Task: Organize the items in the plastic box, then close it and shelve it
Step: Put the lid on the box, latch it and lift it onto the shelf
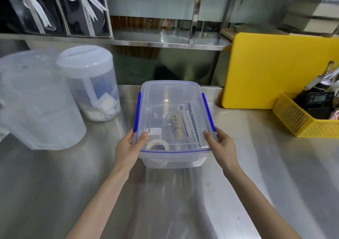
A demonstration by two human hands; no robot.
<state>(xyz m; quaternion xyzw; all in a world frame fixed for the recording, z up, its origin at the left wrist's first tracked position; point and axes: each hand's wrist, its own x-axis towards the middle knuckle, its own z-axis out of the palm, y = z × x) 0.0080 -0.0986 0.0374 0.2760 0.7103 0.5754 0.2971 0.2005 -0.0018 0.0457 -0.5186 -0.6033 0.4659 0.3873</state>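
Sorting looks finished and the lid (pixel 172 99) is sitting on the plastic box (pixel 173 125), so the step in hand is closing, or starting the lift toward a shelf. The box is resting mid-counter (pixel 266 174), at 12 o'clock from the person. Blue side latches (pixel 208 111) are lying along the 3 and 9 o'clock edges; probably snapped down, but the clear plastic is making that hard to read. Next move is calling for a check that both latches are locked, then an even two-handed lift up to the shelf (pixel 165 43) at 12 o'clock.

Left hand (pixel 131 147) is gripping the near corner at 7 o'clock, thumb pressing on the lid, fingers wrapping the side. Right hand (pixel 221 143) is mirroring it at 5 o'clock, holding the other near corner. Both forearms are reaching straight forward. Inside, a tape roll (pixel 158 144), a wooden handle (pixel 177 126) and pens (pixel 190 125) are lying flat.
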